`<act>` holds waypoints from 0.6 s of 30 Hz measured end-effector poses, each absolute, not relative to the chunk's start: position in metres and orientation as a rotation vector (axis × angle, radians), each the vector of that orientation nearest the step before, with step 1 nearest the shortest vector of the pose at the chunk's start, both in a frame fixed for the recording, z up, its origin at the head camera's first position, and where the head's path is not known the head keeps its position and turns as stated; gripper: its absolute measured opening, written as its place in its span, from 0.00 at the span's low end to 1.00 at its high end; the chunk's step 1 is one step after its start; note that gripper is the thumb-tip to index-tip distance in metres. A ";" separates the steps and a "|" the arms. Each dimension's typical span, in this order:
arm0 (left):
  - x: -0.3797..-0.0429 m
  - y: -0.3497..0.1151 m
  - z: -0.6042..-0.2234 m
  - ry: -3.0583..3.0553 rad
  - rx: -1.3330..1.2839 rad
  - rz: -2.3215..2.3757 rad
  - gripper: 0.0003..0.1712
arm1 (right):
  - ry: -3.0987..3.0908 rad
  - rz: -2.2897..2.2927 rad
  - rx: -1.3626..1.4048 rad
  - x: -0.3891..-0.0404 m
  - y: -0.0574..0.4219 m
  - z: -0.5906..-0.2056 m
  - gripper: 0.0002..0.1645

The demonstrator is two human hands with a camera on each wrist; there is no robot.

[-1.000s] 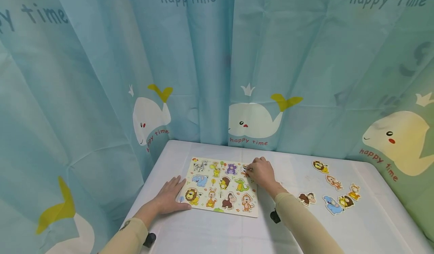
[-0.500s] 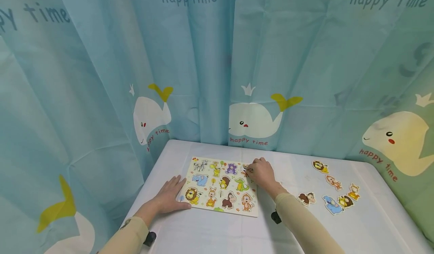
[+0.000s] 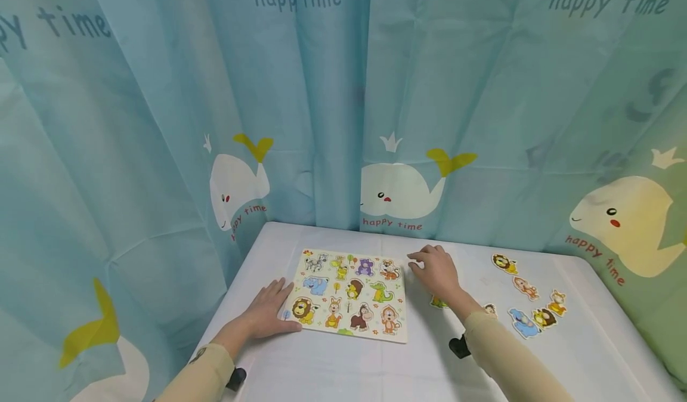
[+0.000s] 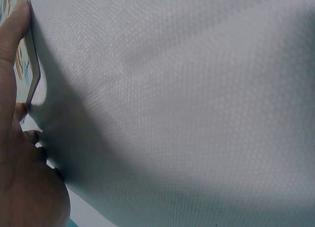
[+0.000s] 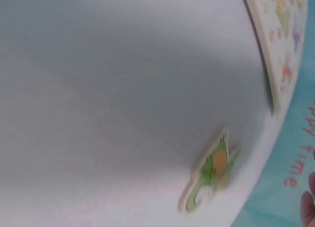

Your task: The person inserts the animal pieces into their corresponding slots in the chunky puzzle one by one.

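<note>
A cream animal puzzle board (image 3: 324,299) lies on the white table, with rows of animal pictures on it. My left hand (image 3: 268,311) rests at its left edge, thumb at the near corner, fingers extended. My right hand (image 3: 437,274) is just right of the board, fingers loosely bent and nothing visible between them. The tiger (image 3: 389,269) shows at the board's far right corner. Partly hidden below my right hand is a green crocodile piece (image 3: 439,302); the right wrist view shows this crocodile piece (image 5: 214,168) lying on the cloth.
Further right lie loose pieces: a lion (image 3: 504,263), a monkey (image 3: 525,288), a kangaroo (image 3: 557,302), a hedgehog (image 3: 544,318) and an elephant (image 3: 523,323). A brown ape piece (image 3: 491,310) is mostly covered by my right forearm. A blue whale-print curtain (image 3: 322,121) hangs behind the table.
My right hand has left the tiger at the board's corner and moved right, uncovering the tiger. The crocodile piece now shows beneath it. My left hand stays at the board's edge.
</note>
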State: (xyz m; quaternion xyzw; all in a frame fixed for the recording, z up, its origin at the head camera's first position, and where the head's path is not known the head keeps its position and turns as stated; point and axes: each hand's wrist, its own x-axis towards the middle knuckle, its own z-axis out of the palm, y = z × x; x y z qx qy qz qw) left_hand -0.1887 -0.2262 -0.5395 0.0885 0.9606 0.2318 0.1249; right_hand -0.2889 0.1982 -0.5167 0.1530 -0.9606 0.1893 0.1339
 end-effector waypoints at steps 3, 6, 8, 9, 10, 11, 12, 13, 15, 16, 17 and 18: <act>-0.188 -0.226 -0.539 2.798 0.255 0.673 0.64 | -2.758 0.584 0.433 -0.284 0.208 -0.511 0.13; -0.189 -0.226 -0.538 2.791 0.251 0.680 0.64 | -2.747 0.596 0.412 -0.279 0.218 -0.507 0.12; -0.189 -0.226 -0.537 2.784 0.247 0.683 0.64 | -2.742 0.604 0.397 -0.274 0.226 -0.503 0.12; -0.189 -0.226 -0.536 2.782 0.246 0.685 0.64 | -2.739 0.606 0.391 -0.272 0.230 -0.502 0.12; -0.189 -0.226 -0.536 2.779 0.245 0.688 0.65 | -2.733 0.610 0.388 -0.270 0.235 -0.501 0.12; -0.189 -0.226 -0.535 2.777 0.243 0.690 0.65 | -2.727 0.614 0.381 -0.268 0.240 -0.501 0.12; -0.189 -0.226 -0.535 2.777 0.244 0.688 0.65 | -2.719 0.619 0.374 -0.265 0.245 -0.500 0.12; -0.189 -0.226 -0.535 2.777 0.246 0.688 0.65 | -2.709 0.617 0.366 -0.263 0.250 -0.499 0.12; -0.189 -0.226 -0.535 2.778 0.251 0.687 0.65 | -2.688 0.614 0.351 -0.257 0.262 -0.499 0.12; -0.189 -0.227 -0.535 2.776 0.252 0.689 0.65 | -2.678 0.615 0.340 -0.254 0.268 -0.499 0.12; -0.188 -0.227 -0.535 2.776 0.252 0.687 0.65 | -2.673 0.618 0.324 -0.251 0.274 -0.499 0.12; -0.188 -0.227 -0.536 2.775 0.256 0.686 0.65 | -2.672 0.619 0.308 -0.248 0.280 -0.498 0.12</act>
